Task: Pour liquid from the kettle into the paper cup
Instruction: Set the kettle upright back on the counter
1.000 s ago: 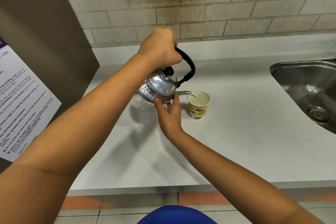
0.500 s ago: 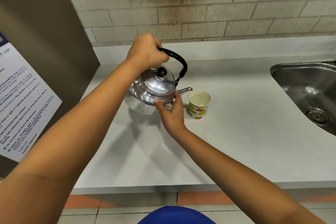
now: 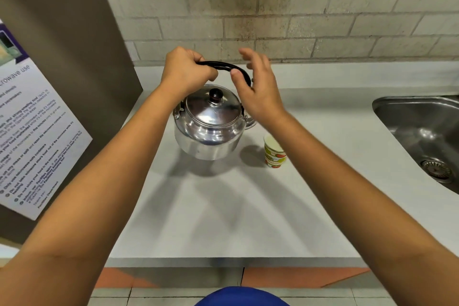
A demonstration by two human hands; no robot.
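Bright overhead light, soft fanned shadows on the counter, wide-angle edge bending.

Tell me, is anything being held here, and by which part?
The left hand grips the kettle by its black handle. The right hand is open beside that handle, holding nothing.

A white paper sign with a purple edge hangs on the brown wall at about 9 o'clock. Its big heading ends in "rowave use", with the start cut off by the picture's edge. Under it are many lines of small print. A few bits can be read, like "strong-smelling food", "Do not" and "Thank you". The rest is too small and tilted to read.

The paper cup at about 3 o'clock from the middle has colored shapes on it but no words that can be read.
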